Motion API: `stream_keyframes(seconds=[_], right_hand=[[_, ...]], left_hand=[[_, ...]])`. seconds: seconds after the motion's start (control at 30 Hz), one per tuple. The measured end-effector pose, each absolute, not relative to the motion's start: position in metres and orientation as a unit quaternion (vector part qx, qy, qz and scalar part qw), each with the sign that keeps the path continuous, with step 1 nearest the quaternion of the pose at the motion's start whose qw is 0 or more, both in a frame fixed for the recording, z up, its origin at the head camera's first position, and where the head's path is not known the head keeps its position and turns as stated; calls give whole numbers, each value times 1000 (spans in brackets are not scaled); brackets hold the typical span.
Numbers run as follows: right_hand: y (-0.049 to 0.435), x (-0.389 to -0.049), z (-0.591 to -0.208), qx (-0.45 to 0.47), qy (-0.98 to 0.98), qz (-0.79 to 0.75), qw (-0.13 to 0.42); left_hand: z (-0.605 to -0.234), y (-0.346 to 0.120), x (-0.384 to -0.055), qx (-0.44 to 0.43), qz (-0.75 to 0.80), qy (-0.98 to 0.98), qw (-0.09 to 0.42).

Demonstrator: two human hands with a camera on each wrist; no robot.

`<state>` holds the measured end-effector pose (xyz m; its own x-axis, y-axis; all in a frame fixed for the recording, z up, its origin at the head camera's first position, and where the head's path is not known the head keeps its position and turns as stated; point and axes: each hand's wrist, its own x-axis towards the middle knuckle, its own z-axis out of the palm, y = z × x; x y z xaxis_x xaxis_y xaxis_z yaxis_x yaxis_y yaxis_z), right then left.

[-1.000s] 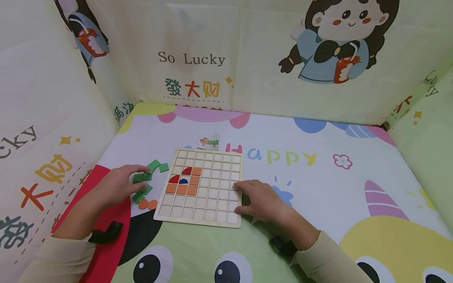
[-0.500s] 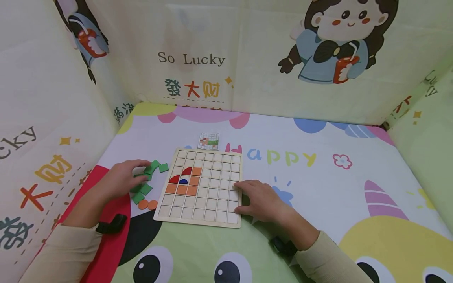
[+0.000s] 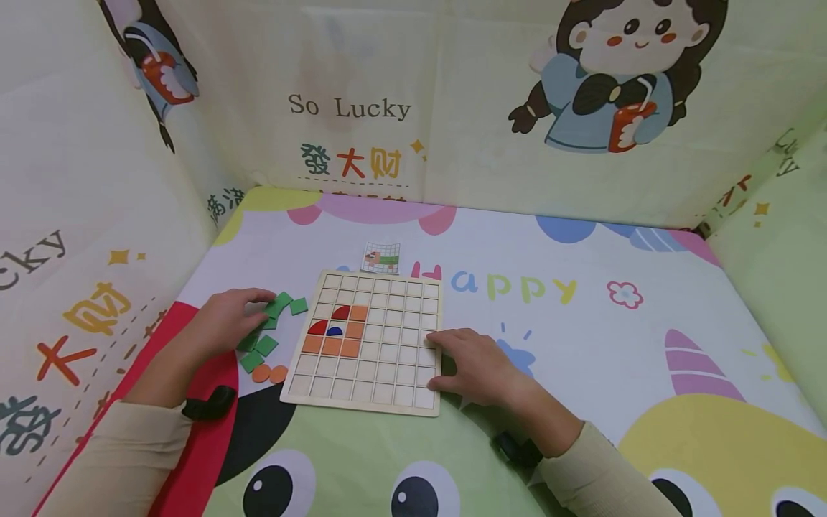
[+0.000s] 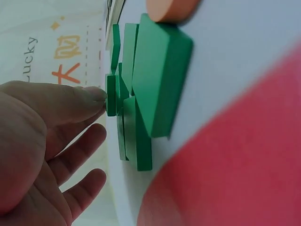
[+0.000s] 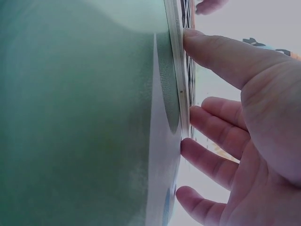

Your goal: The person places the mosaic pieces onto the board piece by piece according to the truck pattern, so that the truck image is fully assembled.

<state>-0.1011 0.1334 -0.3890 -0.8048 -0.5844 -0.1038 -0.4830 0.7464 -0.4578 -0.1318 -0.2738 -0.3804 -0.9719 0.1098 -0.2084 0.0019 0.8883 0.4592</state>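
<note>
At the left of the head view, my left hand [image 3: 226, 319] is over a loose group of green square tiles [image 3: 266, 345]. In the left wrist view its thumb and index finger pinch one green square tile [image 4: 111, 95] at the edge of the group, with the other fingers loosely bent. My right hand [image 3: 474, 366] rests on the right edge of a wooden grid board [image 3: 362, 408], thumb and fingertips spread along the rim. On the board lie several orange square tiles [image 3: 332, 346], two red quarter-round pieces [image 3: 318, 327] and a dark blue half-round piece [image 3: 334, 331].
Two orange round pieces [image 3: 261, 373] lie between the green tiles and the board's left side. Behind the board's far edge is a small printed grid card [image 3: 381, 257]. A cartoon cloth [image 3: 549, 316] covers the table, and printed curtains [image 3: 452, 108] stand around it.
My left hand has shifted slightly away from me and to the right over the green tiles, its thumb drawing closer to the index finger. My right hand and the board have stayed put.
</note>
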Motion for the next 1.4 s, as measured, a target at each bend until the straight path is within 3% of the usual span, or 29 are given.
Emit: stream_keyframes(seconds=[1.4], right_hand=[[135,-99,-393,-293,927,-209,108]], left_hand=[[-380,-275,-134,46,243,962,118]])
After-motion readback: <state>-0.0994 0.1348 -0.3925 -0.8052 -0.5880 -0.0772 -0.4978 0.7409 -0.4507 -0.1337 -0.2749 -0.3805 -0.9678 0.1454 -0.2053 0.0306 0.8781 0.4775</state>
